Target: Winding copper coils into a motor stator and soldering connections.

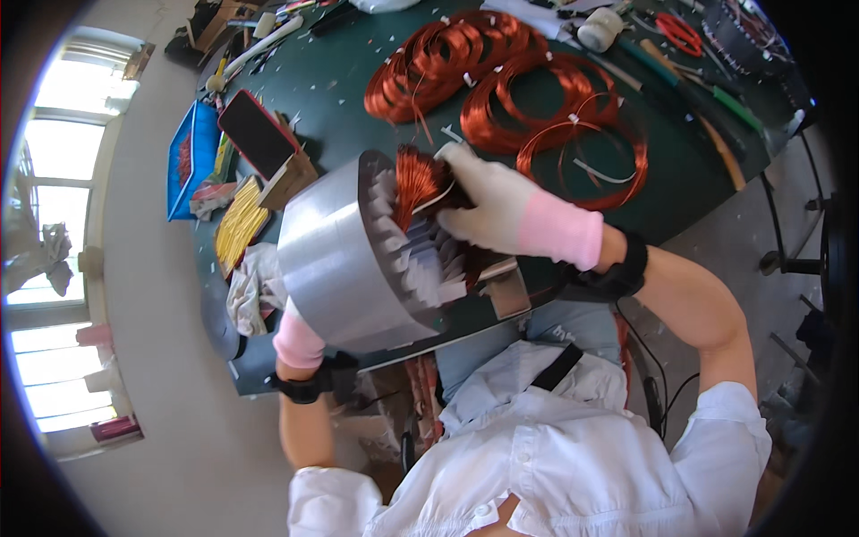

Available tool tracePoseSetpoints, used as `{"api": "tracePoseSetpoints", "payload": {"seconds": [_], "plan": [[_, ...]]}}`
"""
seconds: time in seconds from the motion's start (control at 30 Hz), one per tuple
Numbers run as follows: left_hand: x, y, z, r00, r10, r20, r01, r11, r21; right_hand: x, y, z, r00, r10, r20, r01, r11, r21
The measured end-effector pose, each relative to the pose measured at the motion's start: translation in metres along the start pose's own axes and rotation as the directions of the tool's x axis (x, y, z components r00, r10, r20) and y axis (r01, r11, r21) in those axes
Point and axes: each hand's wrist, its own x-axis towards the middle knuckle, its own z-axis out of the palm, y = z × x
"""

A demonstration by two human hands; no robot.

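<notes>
A silver motor stator [333, 255], a wide metal ring, stands near the table's front edge with white slot liners [416, 268] lining its inner slots. A thick copper wire coil [414, 183] sits in the ring's upper opening. My right hand [492, 197], in a white glove with a pink cuff, closes on the coil's right side, fingertips partly hidden. Only the pink cuff and wrist of my left hand [298, 340] show at the stator's lower left; its fingers are hidden behind the ring.
Several bundles of copper wire [537, 94] lie on the dark green table [331, 98]. At left are a phone [258, 132], a blue tray [190, 161], yellow strips [240, 224] and a crumpled cloth [255, 291]. A white-headed mallet [599, 29] and red-handled scissors [680, 34] lie at the far right.
</notes>
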Motion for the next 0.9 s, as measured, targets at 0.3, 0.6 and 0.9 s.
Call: {"api": "tracePoseSetpoints", "payload": {"seconds": [0.3,0.6,0.9], "plan": [[0.028,-0.01,0.01,0.985,-0.007,0.171,0.008,1.0,-0.008,0.003,-0.026,0.007,0.99,0.141,0.033,-0.128,0.96,-0.249],[-0.006,-0.033,-0.002,0.997,-0.021,-0.068,0.017,0.998,-0.063,-0.026,0.003,-0.093,0.964,-0.061,-0.258,-0.064,0.89,-0.452],[-0.021,-0.043,0.01,0.978,-0.027,-0.207,0.011,0.997,-0.081,-0.101,0.184,-0.298,0.864,0.271,-0.425,-0.492,0.273,-0.827]]}}
